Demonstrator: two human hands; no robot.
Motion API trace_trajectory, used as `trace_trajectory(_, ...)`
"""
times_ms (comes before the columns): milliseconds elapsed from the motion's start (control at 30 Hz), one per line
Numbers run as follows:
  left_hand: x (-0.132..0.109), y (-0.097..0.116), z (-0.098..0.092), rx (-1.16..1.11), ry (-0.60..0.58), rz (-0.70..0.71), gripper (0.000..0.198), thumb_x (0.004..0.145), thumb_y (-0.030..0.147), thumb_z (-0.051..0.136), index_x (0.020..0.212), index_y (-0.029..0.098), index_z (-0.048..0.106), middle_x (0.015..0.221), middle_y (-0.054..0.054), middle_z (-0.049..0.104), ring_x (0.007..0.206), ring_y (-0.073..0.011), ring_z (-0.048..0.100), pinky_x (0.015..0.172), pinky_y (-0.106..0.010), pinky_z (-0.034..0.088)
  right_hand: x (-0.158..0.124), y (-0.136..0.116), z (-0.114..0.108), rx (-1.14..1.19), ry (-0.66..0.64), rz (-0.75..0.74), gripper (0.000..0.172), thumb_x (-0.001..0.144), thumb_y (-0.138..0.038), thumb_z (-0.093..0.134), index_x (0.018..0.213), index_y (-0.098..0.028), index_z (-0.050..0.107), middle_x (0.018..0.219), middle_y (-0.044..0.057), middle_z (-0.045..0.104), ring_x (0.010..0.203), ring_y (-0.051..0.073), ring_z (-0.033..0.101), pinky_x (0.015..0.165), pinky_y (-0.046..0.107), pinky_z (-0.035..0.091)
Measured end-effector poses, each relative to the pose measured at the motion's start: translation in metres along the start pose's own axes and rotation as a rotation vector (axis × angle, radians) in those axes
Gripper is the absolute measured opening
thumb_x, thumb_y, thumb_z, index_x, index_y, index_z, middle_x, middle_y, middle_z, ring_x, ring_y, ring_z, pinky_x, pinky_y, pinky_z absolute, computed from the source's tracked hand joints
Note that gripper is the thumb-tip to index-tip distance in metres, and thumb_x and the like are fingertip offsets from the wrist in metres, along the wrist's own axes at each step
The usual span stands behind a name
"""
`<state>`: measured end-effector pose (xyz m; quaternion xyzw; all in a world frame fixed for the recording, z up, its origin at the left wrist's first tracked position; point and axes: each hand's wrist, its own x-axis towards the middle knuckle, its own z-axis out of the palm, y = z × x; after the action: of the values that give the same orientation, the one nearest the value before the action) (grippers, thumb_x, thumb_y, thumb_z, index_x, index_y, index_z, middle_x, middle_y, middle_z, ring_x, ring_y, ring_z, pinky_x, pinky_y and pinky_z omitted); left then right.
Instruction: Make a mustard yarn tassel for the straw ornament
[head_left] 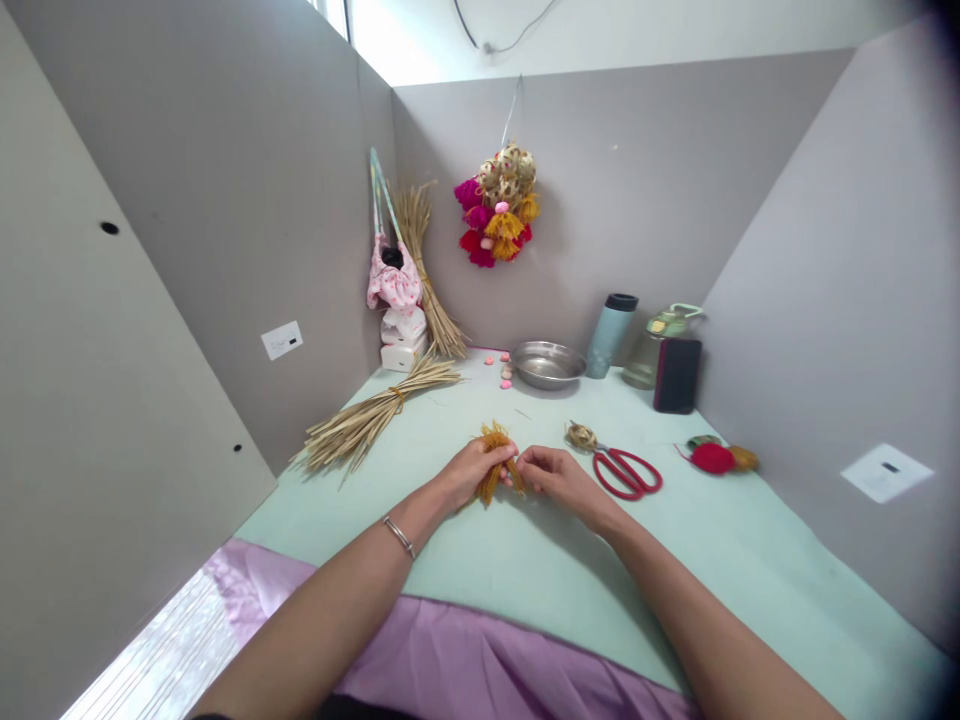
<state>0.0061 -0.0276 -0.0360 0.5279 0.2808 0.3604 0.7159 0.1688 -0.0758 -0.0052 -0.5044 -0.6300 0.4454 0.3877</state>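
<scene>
A mustard-yellow yarn tassel [491, 487] is pinched in my left hand [474, 468], its strands spreading above and below the fingers. My right hand [553, 474] is at the tassel's right side, fingers curled and thumb against the fingertips. Whether those fingertips hold a strand is too small to make out. To the right of that hand lie red-handled scissors [628, 474], with a small woven straw ball [581, 436] by their blades.
A straw bundle [367, 420] lies on the left. Behind are a metal bowl [549, 366], pink beads [506, 384], a tumbler [611, 338], a jug [643, 360] and a phone [677, 376]. Yarn balls [712, 459] sit right. Finished tassels [504, 225] hang on the back panel [615, 200].
</scene>
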Motion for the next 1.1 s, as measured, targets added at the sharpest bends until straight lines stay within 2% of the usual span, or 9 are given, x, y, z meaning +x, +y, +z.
trace_trajectory(200, -0.002, 0.004, 0.003, -0.011, 0.008, -0.004, 0.036, 0.067, 0.044, 0.074, 0.080, 0.014, 0.060, 0.055, 0.005, 0.051, 0.051, -0.0077, 0.051, 0.054, -0.020, 0.041, 0.003, 0.003, -0.003, -0.027, 0.080, -0.032, 0.011, 0.074, -0.027, 0.056, 0.072, -0.017, 0.058, 0.061, -0.003, 0.052, 0.057, 0.011, 0.043, 0.056, 0.025, 0.031)
trace_trajectory(400, -0.004, 0.005, 0.004, -0.010, -0.012, -0.028, 0.032, 0.065, 0.038, 0.076, 0.076, 0.013, 0.062, 0.061, 0.002, 0.055, 0.051, -0.0068, 0.050, 0.053, -0.020, 0.041, 0.003, 0.000, -0.003, -0.019, 0.117, -0.042, 0.014, 0.075, -0.031, 0.056, 0.076, -0.017, 0.056, 0.060, -0.004, 0.049, 0.056, 0.011, 0.042, 0.056, 0.026, 0.032)
trace_trajectory(533, -0.003, 0.004, 0.003, -0.032, -0.013, -0.044, 0.030, 0.065, 0.036, 0.076, 0.076, 0.013, 0.061, 0.059, 0.003, 0.054, 0.050, -0.0071, 0.051, 0.052, -0.020, 0.041, 0.002, -0.001, -0.002, -0.025, 0.126, -0.041, 0.017, 0.076, -0.033, 0.058, 0.081, -0.017, 0.058, 0.066, -0.002, 0.053, 0.059, 0.012, 0.044, 0.057, 0.025, 0.033)
trace_trajectory(600, -0.002, 0.005, 0.002, -0.058, -0.003, -0.039, 0.028, 0.067, 0.035, 0.074, 0.078, 0.013, 0.060, 0.060, 0.003, 0.053, 0.051, -0.0065, 0.051, 0.053, -0.019, 0.041, 0.001, 0.000, -0.001, -0.027, 0.082, -0.033, 0.017, 0.075, -0.033, 0.059, 0.081, -0.018, 0.058, 0.067, -0.002, 0.055, 0.059, 0.012, 0.046, 0.057, 0.025, 0.034)
trace_trajectory(767, 0.000, 0.007, -0.001, -0.113, 0.017, -0.025, 0.026, 0.068, 0.032, 0.071, 0.081, 0.014, 0.057, 0.066, 0.002, 0.054, 0.052, -0.0050, 0.050, 0.054, -0.018, 0.040, -0.002, 0.003, 0.001, -0.057, -0.166, 0.033, 0.015, 0.070, -0.031, 0.066, 0.069, -0.017, 0.061, 0.057, -0.002, 0.056, 0.052, 0.012, 0.045, 0.051, 0.024, 0.033)
trace_trajectory(833, 0.000, 0.007, -0.002, -0.115, 0.021, -0.024, 0.028, 0.069, 0.033, 0.071, 0.083, 0.014, 0.057, 0.065, 0.002, 0.054, 0.051, -0.0052, 0.050, 0.054, -0.018, 0.040, -0.003, 0.002, -0.001, -0.074, -0.191, 0.045, 0.018, 0.070, -0.034, 0.069, 0.071, -0.017, 0.062, 0.056, -0.003, 0.055, 0.051, 0.011, 0.044, 0.049, 0.024, 0.031)
trace_trajectory(1000, 0.000, 0.004, 0.000, -0.076, 0.000, -0.014, 0.031, 0.068, 0.037, 0.074, 0.082, 0.013, 0.059, 0.061, 0.004, 0.053, 0.050, -0.0056, 0.050, 0.054, -0.019, 0.040, -0.003, -0.005, -0.008, -0.100, -0.044, 0.013, 0.032, 0.080, -0.050, 0.061, 0.080, -0.018, 0.057, 0.065, -0.002, 0.054, 0.057, 0.012, 0.044, 0.054, 0.025, 0.033)
trace_trajectory(1100, -0.002, 0.003, 0.002, -0.040, -0.053, -0.014, 0.032, 0.068, 0.039, 0.075, 0.077, 0.012, 0.062, 0.062, 0.001, 0.056, 0.052, -0.0068, 0.051, 0.056, -0.020, 0.041, -0.003, -0.008, -0.007, -0.100, -0.021, 0.002, 0.040, 0.086, -0.056, 0.050, 0.073, -0.018, 0.055, 0.064, -0.001, 0.053, 0.059, 0.013, 0.045, 0.057, 0.026, 0.034)
